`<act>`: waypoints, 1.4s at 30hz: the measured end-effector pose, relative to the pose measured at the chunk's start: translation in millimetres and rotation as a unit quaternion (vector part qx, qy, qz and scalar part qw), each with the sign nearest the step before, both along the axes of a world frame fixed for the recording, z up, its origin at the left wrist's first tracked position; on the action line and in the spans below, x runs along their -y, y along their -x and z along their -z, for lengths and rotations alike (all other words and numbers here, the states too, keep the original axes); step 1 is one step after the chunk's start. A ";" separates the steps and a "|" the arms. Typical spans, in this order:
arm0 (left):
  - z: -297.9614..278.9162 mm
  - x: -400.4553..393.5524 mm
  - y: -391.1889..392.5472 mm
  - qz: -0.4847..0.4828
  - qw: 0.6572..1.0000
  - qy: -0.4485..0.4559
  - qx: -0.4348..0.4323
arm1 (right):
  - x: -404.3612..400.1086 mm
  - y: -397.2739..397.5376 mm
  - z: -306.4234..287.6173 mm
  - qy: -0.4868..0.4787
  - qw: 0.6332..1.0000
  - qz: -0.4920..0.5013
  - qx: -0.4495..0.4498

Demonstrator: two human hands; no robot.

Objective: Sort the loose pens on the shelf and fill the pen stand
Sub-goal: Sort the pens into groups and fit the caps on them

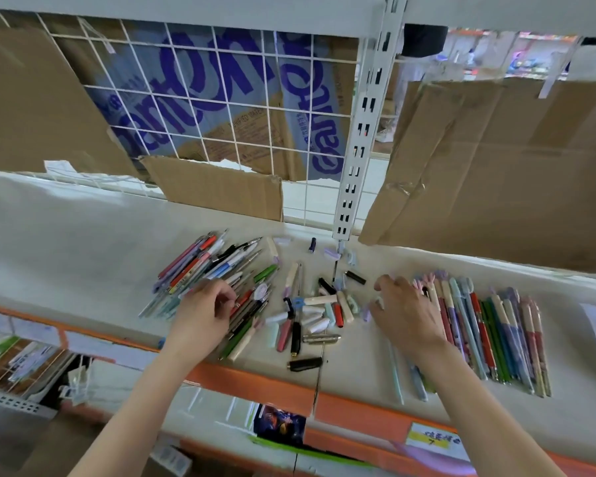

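Loose pens lie in three groups on the white shelf. A mixed pile of pens spreads at the left. Caps and short pens are scattered in the middle. A tidy row of pens lies at the right. My left hand rests on the near end of the left pile, its fingers curled onto the pens there. My right hand lies with spread fingers over the left edge of the right row, fingertips near a pale cap. No pen stand is in view.
A wire grid back panel with cardboard behind it closes the shelf's rear. A white slotted upright stands in the middle. A cardboard sheet hangs over the right side. The orange shelf lip runs along the front, with a yellow price label.
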State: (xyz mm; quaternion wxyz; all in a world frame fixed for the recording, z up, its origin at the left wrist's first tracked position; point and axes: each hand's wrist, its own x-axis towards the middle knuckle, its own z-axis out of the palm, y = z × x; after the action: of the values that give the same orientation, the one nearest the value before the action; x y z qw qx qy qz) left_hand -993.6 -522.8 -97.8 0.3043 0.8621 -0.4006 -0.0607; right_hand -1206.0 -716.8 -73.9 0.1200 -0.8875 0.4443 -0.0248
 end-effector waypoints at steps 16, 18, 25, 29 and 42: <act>5.3 -1.1 13.0 0.071 0.997 -0.034 -0.018 | -30.5 -83.0 11.9 -0.056 0.971 -0.170 0.159; 7.1 -3.6 7.6 0.065 0.997 -0.046 -0.007 | -30.7 -88.9 12.2 -0.061 0.971 -0.173 0.151; 5.1 -1.0 10.4 0.070 0.994 -0.073 0.051 | -23.2 -93.6 6.5 -0.052 0.983 -0.166 0.060; 0.3 -1.4 16.3 0.063 0.992 -0.075 0.076 | -22.0 -125.6 8.6 -0.050 0.967 -0.209 0.139; -4.1 -6.4 13.0 -0.003 1.000 -0.017 0.006 | -8.6 -150.5 14.7 -0.101 0.957 -0.263 0.074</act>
State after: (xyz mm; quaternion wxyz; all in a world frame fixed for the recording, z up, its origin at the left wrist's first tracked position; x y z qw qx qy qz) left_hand -1006.6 -516.4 -93.7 0.2871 0.8686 -0.3990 -0.0616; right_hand -1055.5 -708.1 -88.6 0.2434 -0.9519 0.1855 -0.0131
